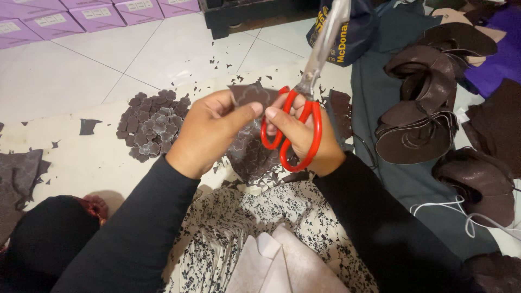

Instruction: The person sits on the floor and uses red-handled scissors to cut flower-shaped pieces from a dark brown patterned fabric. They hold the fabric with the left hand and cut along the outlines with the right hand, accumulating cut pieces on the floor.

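While the brown flower-shaped piece (252, 96) is pinched in the left hand (209, 130), the red-handled scissors (296, 116), gripped by the right hand (301, 135) beside it, are best guided along its scalloped outline.

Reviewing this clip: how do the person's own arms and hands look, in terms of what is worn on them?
Both arms wear long, plain black sleeves that fit closely and end at the wrists. The left sleeve and the right sleeve show no print, stripe or cuff detail. The left hand and the right hand are bare: no gloves, and no rings, watch or bracelet can be seen.
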A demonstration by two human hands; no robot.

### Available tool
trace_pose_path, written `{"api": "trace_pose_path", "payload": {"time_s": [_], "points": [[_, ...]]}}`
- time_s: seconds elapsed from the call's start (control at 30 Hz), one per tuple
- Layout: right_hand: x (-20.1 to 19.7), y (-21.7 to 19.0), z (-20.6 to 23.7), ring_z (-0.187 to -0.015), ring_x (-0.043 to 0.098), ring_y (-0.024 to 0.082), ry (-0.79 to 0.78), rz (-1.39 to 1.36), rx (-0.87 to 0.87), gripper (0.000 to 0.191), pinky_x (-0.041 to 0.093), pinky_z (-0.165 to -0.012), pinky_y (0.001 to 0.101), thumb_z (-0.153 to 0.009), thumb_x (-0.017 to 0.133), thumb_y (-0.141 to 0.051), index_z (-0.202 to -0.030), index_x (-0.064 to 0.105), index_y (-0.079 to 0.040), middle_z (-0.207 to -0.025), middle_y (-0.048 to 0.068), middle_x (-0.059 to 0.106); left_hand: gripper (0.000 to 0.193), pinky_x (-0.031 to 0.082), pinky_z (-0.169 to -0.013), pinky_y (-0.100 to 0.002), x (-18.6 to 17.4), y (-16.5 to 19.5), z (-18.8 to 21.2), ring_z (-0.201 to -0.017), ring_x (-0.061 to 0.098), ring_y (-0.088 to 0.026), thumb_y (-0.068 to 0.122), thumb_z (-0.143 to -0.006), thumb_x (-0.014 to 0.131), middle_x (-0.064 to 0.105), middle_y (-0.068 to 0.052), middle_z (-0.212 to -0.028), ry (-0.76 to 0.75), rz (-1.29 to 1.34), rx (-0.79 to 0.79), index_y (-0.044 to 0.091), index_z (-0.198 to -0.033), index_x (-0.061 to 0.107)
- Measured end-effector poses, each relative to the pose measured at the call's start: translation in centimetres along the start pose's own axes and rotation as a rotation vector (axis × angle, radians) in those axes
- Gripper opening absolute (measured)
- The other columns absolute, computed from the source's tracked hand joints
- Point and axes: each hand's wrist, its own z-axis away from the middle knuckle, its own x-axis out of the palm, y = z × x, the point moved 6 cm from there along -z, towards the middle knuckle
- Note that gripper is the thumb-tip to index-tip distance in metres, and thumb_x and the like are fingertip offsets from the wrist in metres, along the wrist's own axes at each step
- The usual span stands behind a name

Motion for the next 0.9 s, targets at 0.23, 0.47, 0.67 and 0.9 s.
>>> {"api": "trace_pose_path", "payload": {"time_s": [0.23,0.47,0.67,0.9], "points": [[1.6,1.8,0.7,-0.069,0.058,0.012,-0.167,0.231,0.298,0.035,0.049,-0.066,0.0269,-0.100,0.060,-0.040,-0.092,0.061,-0.005,-0.076,0.002,0.059,0.016,0.050,-0.071,-0.024,-2.1,0.3,-0.2,-0.082,0.064,-0.007,0.023,-0.096,0.071,0.075,-0.001,-0.096,0.253,0.043,-0.045,0.008,-0.102,0.072],[2.7,3.3,1.3,-0.065,0.057,0.012,-0.248,0.273,0.355,0.052,0.049,-0.060,0.0282,-0.102,0.052,-0.052,-0.092,0.059,-0.001,-0.073,0.004,0.057,0.012,0.053,-0.073,-0.025,-1.9,0.6,-0.2,-0.085,0.067,-0.007,0.019,-0.095,0.069,0.075,0.000,-0.095,0.301,0.147,-0.016,0.009,-0.101,0.071],[2.5,3.7,1.2,-0.067,0.057,0.012,-0.168,0.246,0.314,0.056,0.051,-0.061,0.0270,-0.101,0.047,-0.056,-0.094,0.057,-0.002,-0.079,0.003,0.055,0.008,0.055,-0.074,-0.024,-1.7,0.4,-0.2,-0.083,0.068,-0.008,0.014,-0.096,0.069,0.073,0.000,-0.094,0.294,0.231,0.030,0.007,-0.099,0.068],[2.5,3.1,1.2,-0.062,0.055,0.012,-0.104,0.285,0.315,0.059,0.051,-0.057,0.0269,-0.101,0.045,-0.059,-0.089,0.056,-0.003,-0.072,0.002,0.054,0.010,0.055,-0.073,-0.024,-1.5,0.5,-0.3,-0.085,0.068,-0.009,0.014,-0.097,0.068,0.073,-0.002,-0.097,0.286,0.215,0.078,0.005,-0.103,0.067]]}}
